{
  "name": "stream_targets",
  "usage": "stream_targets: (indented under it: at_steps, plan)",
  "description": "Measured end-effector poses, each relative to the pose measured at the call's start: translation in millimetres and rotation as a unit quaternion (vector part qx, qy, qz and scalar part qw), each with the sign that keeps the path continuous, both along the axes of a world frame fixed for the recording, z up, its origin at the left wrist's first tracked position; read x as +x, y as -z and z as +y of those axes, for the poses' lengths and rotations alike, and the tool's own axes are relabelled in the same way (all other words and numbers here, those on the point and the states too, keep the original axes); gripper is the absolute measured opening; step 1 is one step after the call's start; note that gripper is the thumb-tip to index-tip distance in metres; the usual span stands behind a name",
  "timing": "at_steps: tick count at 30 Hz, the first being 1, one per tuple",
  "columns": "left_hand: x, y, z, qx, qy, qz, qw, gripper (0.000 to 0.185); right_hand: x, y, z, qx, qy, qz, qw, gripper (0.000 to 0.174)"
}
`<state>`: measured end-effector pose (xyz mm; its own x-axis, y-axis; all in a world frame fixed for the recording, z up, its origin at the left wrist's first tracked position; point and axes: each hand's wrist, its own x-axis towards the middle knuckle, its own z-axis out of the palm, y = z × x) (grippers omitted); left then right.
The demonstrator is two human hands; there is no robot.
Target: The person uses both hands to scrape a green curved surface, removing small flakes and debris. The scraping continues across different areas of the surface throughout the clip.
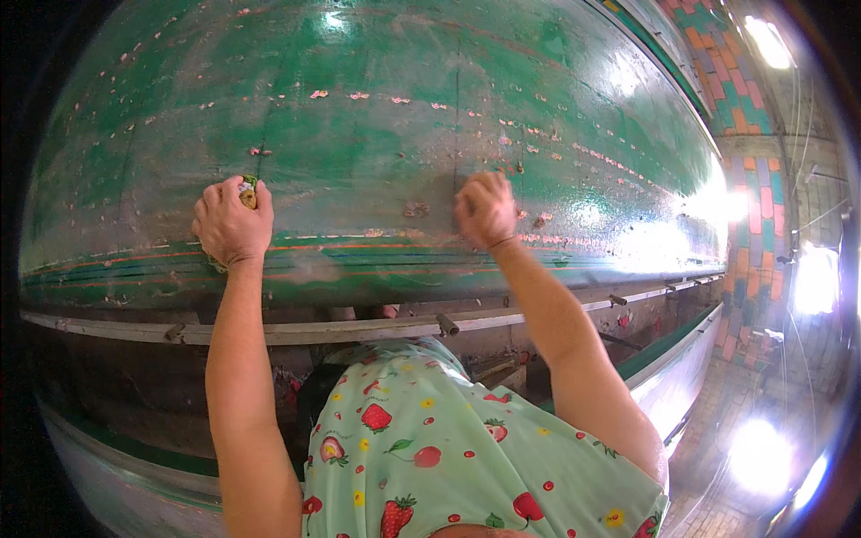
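Observation:
A long green table (pixel 363 161) with a glossy, wet-looking top lies before me. At the left, my left hand (pixel 232 222) is closed around a crumpled wad (pixel 248 195) with green, white and yellowish parts, probably cloth, and presses near the table's front edge. Farther right, my right hand (pixel 488 208) is blurred, with its fingers curled down at the surface; whether anything is under them is hidden. Small pink printed marks (pixel 400 100) run in rows across the green top. Pinkish smudges (pixel 417 210) lie just left of my right hand.
A pale metal rail (pixel 363 331) with short pegs (pixel 447 325) runs along the table's near side, between it and my body. Another green-topped table (pixel 672 350) stands behind me. Multicoloured brick paving (pixel 760 208) and bright lights (pixel 760 457) show at the right.

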<state>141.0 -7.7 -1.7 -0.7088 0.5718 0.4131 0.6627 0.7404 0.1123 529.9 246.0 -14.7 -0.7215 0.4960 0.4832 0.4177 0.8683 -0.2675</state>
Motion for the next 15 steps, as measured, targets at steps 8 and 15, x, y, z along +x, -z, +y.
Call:
stream_targets:
  at_steps: [8,15]
  plan:
    - [0.3,1.5,-0.7,0.007,0.003,0.012,1.000,0.036,-135.1,18.4,16.2,-0.021,0.037,0.006,0.999,0.007]
    - [1.6,-4.4,1.4,-0.001,-0.004,-0.014,1.000,0.036,-38.9,-13.4,-4.0,0.002,-0.082,-0.048,0.995,0.009]
